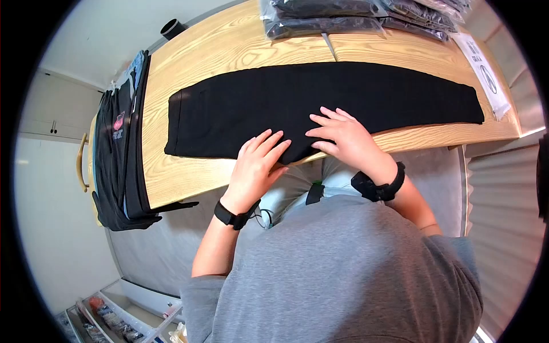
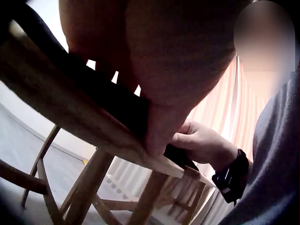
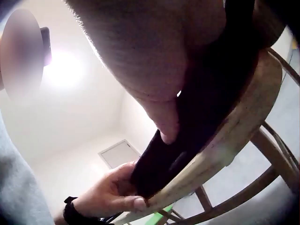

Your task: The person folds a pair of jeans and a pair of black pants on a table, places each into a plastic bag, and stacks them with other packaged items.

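Note:
A pair of black trousers (image 1: 246, 103), folded lengthwise, lies flat across the wooden table (image 1: 200, 171). Their waistband is at the left, the leg ends at the right, and the crotch point hangs near the front edge. My left hand (image 1: 258, 167) rests with straight fingers on the front edge of the cloth, left of that point. To the right, my right hand (image 1: 350, 142) lies on the trousers with its fingers spread. In the right wrist view, the left hand (image 3: 105, 194) has its thumb low along the table edge.
Dark garments (image 1: 123, 137), one with a red print, drape over the table's left end. Plastic-wrapped packages (image 1: 323, 17) are stacked at the back. A white printed bag (image 1: 483, 74) lies at the right end, and a black cylinder (image 1: 171, 28) stands at the back left.

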`<state>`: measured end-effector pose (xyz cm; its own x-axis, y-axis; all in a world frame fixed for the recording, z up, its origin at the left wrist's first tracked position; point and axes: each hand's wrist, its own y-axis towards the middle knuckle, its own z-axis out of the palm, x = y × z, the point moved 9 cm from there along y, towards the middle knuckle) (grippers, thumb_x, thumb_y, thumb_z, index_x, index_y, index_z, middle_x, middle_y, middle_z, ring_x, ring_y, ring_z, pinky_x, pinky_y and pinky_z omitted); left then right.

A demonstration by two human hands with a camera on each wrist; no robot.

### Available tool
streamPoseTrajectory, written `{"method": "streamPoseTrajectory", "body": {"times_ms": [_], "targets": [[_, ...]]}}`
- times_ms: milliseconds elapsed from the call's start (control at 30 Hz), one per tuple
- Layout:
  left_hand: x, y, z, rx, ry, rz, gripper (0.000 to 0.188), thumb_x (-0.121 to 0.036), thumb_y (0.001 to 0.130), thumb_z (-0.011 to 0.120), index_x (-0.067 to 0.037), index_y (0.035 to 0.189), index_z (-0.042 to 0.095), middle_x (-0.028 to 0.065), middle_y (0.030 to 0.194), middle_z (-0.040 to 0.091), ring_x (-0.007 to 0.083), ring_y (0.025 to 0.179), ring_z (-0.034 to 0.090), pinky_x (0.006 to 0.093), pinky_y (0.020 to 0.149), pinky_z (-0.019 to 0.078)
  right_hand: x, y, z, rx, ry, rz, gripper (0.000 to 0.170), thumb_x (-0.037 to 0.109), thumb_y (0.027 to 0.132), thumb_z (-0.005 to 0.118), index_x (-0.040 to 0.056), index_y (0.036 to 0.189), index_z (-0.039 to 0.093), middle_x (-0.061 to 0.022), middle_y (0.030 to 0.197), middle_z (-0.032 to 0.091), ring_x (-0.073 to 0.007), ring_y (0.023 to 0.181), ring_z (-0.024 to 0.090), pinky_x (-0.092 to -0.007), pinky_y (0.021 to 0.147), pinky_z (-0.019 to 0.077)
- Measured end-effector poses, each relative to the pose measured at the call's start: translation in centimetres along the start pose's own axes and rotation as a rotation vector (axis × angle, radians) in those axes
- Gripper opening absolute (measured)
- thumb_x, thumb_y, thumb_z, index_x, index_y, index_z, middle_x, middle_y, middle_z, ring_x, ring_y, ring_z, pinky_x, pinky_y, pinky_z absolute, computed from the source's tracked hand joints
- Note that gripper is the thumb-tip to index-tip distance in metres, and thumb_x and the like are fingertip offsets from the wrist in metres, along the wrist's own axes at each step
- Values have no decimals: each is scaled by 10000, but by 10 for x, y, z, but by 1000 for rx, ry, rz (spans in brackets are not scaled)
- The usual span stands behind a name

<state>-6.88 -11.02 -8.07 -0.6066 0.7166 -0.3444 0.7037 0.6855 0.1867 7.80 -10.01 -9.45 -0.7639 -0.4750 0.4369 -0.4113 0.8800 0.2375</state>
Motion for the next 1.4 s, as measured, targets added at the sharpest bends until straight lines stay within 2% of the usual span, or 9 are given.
{"method": "streamPoseTrajectory", "body": {"times_ms": [200,300,433,500,600,700,900,1133,1400], "targets": [[11,9,-17,-218,-19,13,214,-45,793,629,-42,1006,650,92,1020,678,271,1013,630,370,815,512,-3,2,1,33,26,58,412,318,784,689,130,1146,632,-125,1286,556,-308,1277,438,-484,1061,326],[11,13,-27,-199,-55,-59,166,-62,825,604,-36,980,657,102,1003,680,274,1006,633,369,809,517,17,-5,-9,-39,-51,-51,510,369,772,696,114,1199,583,-146,1270,559,-330,1247,460,-488,1033,346],[6,5,-26,-161,-91,-70,149,-86,850,587,-36,970,661,103,990,682,272,1004,633,367,825,513,22,-18,-4,-151,-81,-56,622,224,682,750,133,1254,522,-125,1267,551,-316,1210,491,-450,1006,392],[5,-3,-22,-149,-156,3,157,-101,851,592,-37,974,665,102,953,688,278,981,639,370,823,512,22,-22,-4,-197,-111,-49,544,144,662,728,126,1182,569,-121,1251,560,-297,1189,510,-423,987,414],[1,-9,-31,-101,-80,17,278,-82,776,630,-44,1050,647,104,1139,624,286,1089,581,367,878,484,27,-25,-7,-252,-183,-107,319,76,686,683,102,1000,630,-89,1215,590,-267,1155,544,-397,950,440],[10,-15,-29,-57,52,-13,422,-42,686,658,-58,1107,622,95,1250,544,293,1140,531,367,915,458,22,-22,-7,-232,-114,-124,323,72,683,679,104,1000,629,-76,1192,606,-251,1118,571,-384,916,461],[42,-21,-35,-112,-44,-161,308,34,652,664,-53,947,672,94,967,626,256,933,600,342,792,503,16,-31,-19,-270,-68,-131,289,53,685,679,81,965,612,-75,1046,633,-249,1063,592,-379,875,464],[51,-14,-43,-255,-2,-228,75,-94,819,633,-41,872,630,99,729,616,278,731,610,366,640,493,-13,-52,-42,-428,-147,77,210,82,747,678,73,940,595,-63,850,608,-242,826,573,-373,757,418],[64,-1,-25,-185,214,-299,250,-168,890,568,-31,696,492,137,627,546,323,623,565,425,554,438,-33,-11,-36,-244,-339,298,78,154,856,598,85,875,565,-60,698,606,-249,654,563,-380,641,413]]}}
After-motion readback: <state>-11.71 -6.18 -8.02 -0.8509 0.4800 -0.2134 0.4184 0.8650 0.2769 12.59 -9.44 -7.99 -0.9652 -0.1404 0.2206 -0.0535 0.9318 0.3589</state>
